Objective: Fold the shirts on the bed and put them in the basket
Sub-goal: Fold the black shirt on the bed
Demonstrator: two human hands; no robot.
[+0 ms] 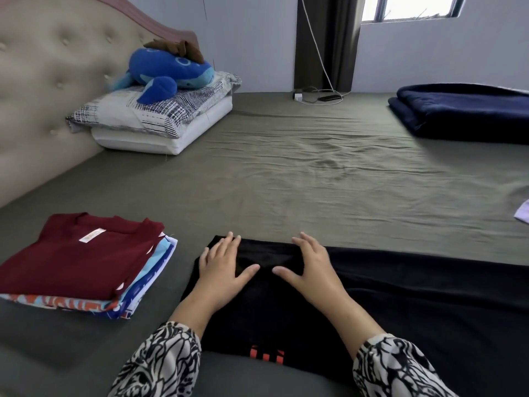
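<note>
Both my hands, left hand [221,269] & right hand [310,266], flat w/ fingers spread, pressing black shirt [274,308] to set the crease, just right of folded stack [83,267].

Black shirt [286,310] lies flat at near centre of the bed, part folded, red marking at its near edge. Folded stack near left: maroon shirt [77,259] on top, patterned shirts [137,299] beneath.
</note>
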